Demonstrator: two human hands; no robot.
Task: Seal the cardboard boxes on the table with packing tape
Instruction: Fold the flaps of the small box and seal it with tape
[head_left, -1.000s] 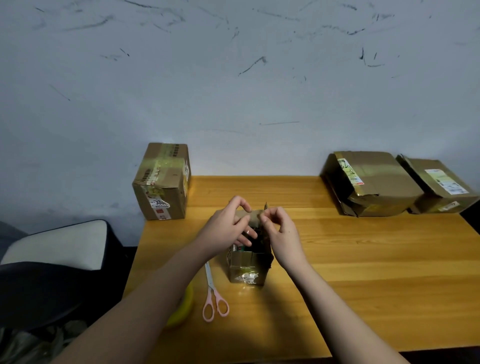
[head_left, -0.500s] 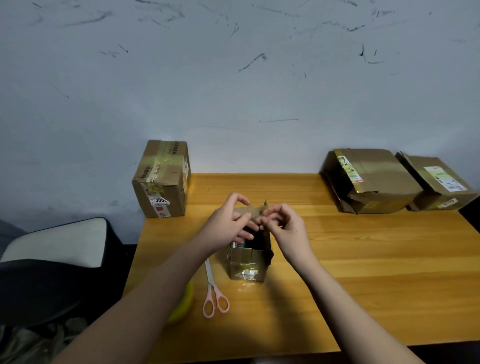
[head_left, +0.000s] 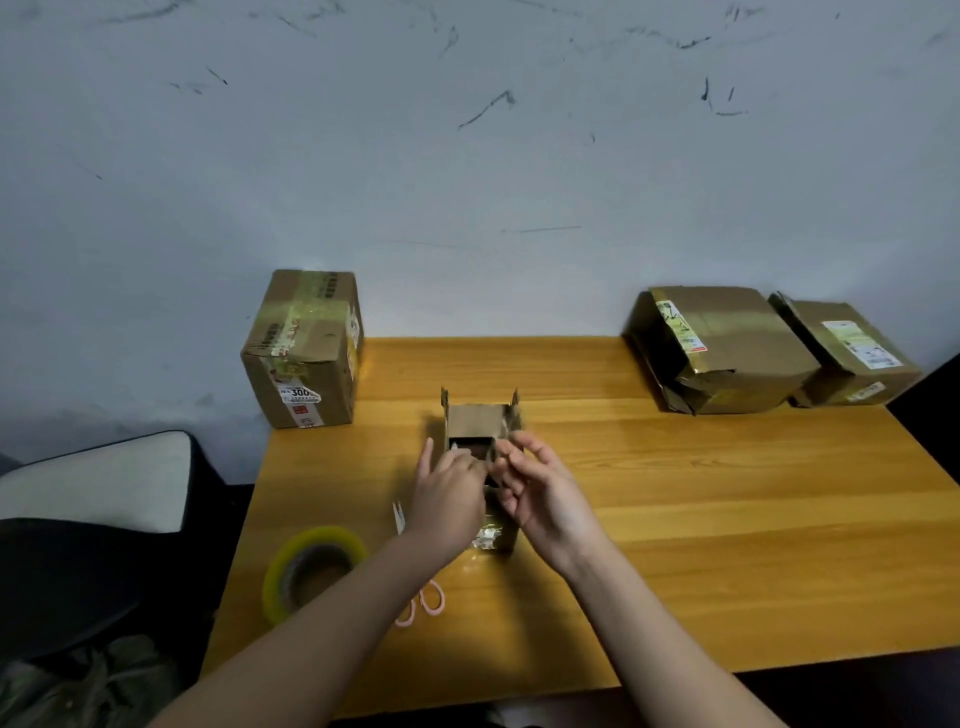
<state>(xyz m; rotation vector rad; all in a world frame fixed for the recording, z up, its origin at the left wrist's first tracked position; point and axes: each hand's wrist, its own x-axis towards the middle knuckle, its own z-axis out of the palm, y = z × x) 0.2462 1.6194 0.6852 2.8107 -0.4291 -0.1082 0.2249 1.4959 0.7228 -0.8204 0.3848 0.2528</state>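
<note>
- Since a second ago you have let go of the top flaps of the small open brown cardboard box (head_left: 480, 431); they now stand up, and the view has dropped to show a roll of yellowish clear packing tape (head_left: 311, 569) at the table's left edge.
- Your left hand (head_left: 449, 501) lies flat-fingered over the box's opening.
- Your right hand (head_left: 540, 493) hovers beside it, fingers loosely curled, holding nothing.
- That box sits mid-way along the wooden table (head_left: 701, 519), toward the left.
- Pink-handled scissors (head_left: 423, 603) lie under your left forearm.
</note>
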